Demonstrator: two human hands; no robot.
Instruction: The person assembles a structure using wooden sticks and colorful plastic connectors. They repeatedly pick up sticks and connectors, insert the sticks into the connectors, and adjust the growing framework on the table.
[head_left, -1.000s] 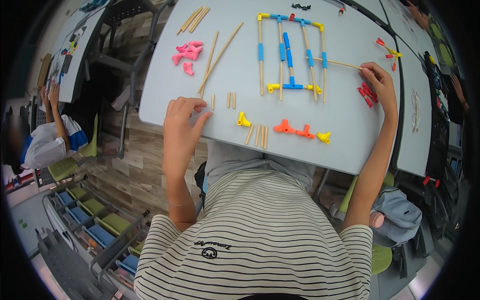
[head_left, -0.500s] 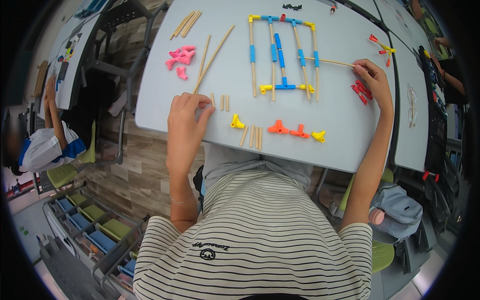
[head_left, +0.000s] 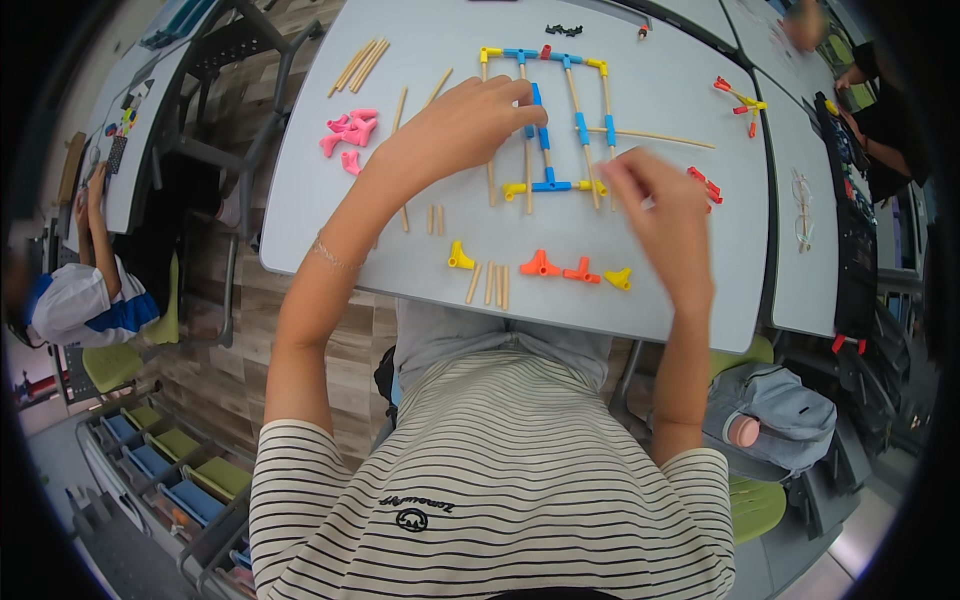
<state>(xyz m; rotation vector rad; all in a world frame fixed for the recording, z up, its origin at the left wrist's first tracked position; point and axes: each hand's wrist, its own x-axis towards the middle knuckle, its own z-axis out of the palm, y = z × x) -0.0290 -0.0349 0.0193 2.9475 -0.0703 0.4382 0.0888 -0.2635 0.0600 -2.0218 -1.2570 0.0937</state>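
A frame of wooden sticks joined by blue connectors (head_left: 568, 60) and yellow corner connectors (head_left: 596, 67) lies flat on the table. My left hand (head_left: 470, 125) reaches over its left side, fingers bent and closed at a blue connector (head_left: 537, 95); the thumb and anything in the grasp are hidden. Blurred by motion, my right hand (head_left: 662, 215) hovers by the frame's lower right corner, its fingers curled. From the frame's right side a long stick (head_left: 665, 138) sticks out sideways. Nearer me lie orange connectors (head_left: 541, 263), loose yellow connectors (head_left: 460, 255) and short sticks (head_left: 490, 284).
Pink connectors (head_left: 351, 128) and a bundle of sticks (head_left: 358, 66) lie at the left of the table (head_left: 400, 265). Red connectors (head_left: 706, 187) and a small red-yellow assembly (head_left: 740, 100) lie at the right. A backpack (head_left: 785, 415) rests on a chair. Another person sits far left.
My right hand has let go of the long stick and moved left toward the frame. My left hand has left the short sticks and reached forward over the frame's left side.
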